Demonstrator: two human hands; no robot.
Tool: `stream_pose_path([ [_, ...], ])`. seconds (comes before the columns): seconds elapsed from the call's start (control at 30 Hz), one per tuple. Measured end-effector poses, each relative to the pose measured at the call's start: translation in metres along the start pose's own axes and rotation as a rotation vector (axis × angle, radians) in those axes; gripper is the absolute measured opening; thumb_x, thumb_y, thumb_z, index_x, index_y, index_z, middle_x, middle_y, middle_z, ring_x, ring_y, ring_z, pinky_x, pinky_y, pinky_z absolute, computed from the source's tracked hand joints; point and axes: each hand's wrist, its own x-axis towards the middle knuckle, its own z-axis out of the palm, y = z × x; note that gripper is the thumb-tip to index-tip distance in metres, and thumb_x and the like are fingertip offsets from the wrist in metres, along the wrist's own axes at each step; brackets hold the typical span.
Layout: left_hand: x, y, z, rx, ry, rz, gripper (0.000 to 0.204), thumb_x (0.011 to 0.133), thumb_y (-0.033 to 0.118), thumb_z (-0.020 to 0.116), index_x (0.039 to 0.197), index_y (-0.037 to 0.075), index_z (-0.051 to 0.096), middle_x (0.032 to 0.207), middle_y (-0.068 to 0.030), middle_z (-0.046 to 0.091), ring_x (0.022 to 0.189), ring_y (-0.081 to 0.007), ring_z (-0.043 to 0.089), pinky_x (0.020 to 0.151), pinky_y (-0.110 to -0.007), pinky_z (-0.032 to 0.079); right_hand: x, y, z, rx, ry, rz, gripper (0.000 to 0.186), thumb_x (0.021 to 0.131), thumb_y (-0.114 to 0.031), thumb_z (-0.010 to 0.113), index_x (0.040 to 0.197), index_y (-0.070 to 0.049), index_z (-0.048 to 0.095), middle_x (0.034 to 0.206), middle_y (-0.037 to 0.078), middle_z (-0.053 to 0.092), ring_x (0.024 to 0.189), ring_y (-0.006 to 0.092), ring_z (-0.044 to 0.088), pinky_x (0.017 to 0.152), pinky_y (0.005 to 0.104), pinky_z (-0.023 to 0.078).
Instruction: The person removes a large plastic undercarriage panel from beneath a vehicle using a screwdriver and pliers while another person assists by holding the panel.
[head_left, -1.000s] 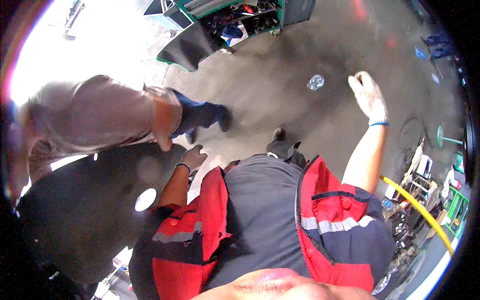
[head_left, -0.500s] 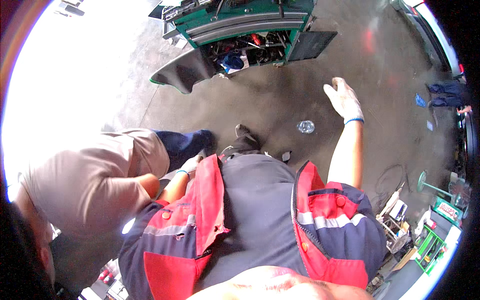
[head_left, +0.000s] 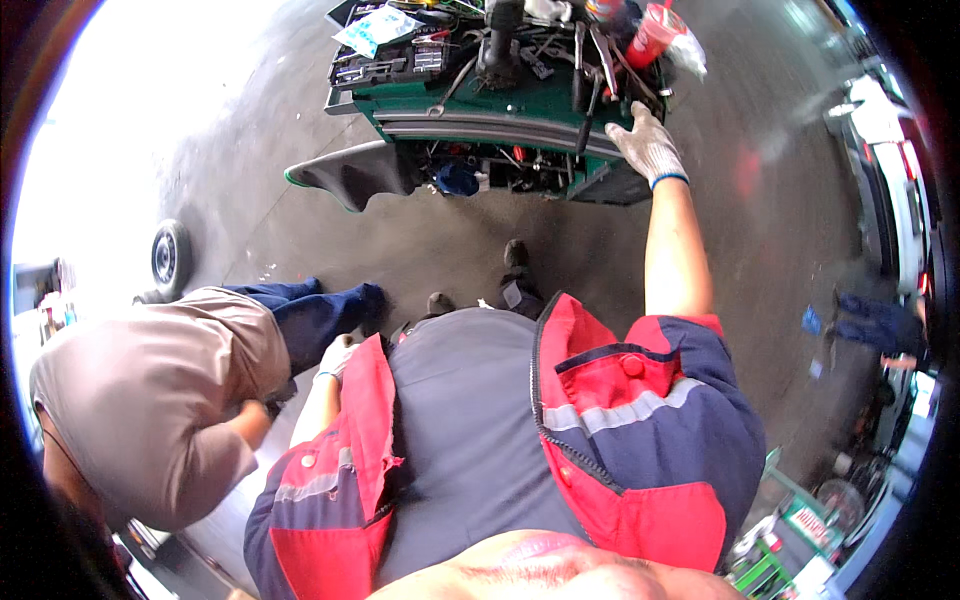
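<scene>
My right hand (head_left: pixel 648 148), in a white knit glove with a blue cuff, reaches forward to the right front corner of a green tool cabinet (head_left: pixel 360 103). Its thumb and fingers are apart and hold nothing; whether they touch the cabinet I cannot tell. Closest to it on top lie a dark-handled tool (head_left: pixel 588 122) jutting over the front edge, and several wrenches (head_left: pixel 604 58). A red cup (head_left: pixel 655 35) with a straw stands just beyond. My left hand (head_left: pixel 338 357), also gloved, hangs low at my side, its fingers mostly hidden by my red and navy jacket (head_left: pixel 375 430).
The cabinet's lower doors stand open, the left door (head_left: pixel 355 175) swung outward, with tools inside. A person in a brown shirt (head_left: pixel 160 380) bends close on my left. A wheel (head_left: pixel 171 257) is at far left. Another person's dark trousers (head_left: pixel 865 322) and vehicles appear at right.
I have moved nearer the cabinet, so its cluttered top now shows. My right hand has come to its right corner. The clear bottle on the floor is out of sight.
</scene>
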Motion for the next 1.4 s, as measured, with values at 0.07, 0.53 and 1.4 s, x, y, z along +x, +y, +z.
stream_pose_path([
  [0.07, -0.019, 0.011, 0.010, 0.096, 0.127, -0.044, 0.062, 0.089, 0.034, 0.061, 0.136, -0.006, 0.060, 0.134, -0.0305, 0.064, 0.125, -0.0383, 0.064, 0.107, -0.040, 0.048, 0.064, 0.003, 0.002, -0.058, -0.073, 0.006, 0.088, 0.089, -0.048, 0.070, 0.155, 0.003, 0.039, 0.158, 0.029, 0.042, 0.146, 0.0397, 0.043, 0.121, 0.0445, 0.036],
  [0.53, -0.109, 0.143, 0.091, -0.134, 0.132, -0.160, 0.066, 0.088, 0.036, 0.064, 0.143, -0.002, 0.054, 0.141, -0.0268, 0.061, 0.129, -0.0389, 0.061, 0.110, -0.041, 0.048, 0.168, -0.052, -0.004, -0.390, -0.174, 0.149, 0.075, 0.087, -0.046, 0.065, 0.146, -0.004, 0.050, 0.150, 0.028, 0.052, 0.134, 0.0455, 0.055, 0.111, 0.0530, 0.045],
  [1.4, -0.133, 0.059, 0.131, -0.266, 0.307, -0.350, 0.064, 0.089, 0.034, 0.065, 0.140, -0.004, 0.057, 0.135, -0.0293, 0.064, 0.128, -0.0393, 0.063, 0.108, -0.041, 0.049, 0.205, 0.003, 0.028, -0.130, -0.130, 0.172, 0.075, 0.084, -0.047, 0.066, 0.137, 0.003, 0.050, 0.134, 0.035, 0.061, 0.123, 0.0462, 0.063, 0.104, 0.0524, 0.050],
])
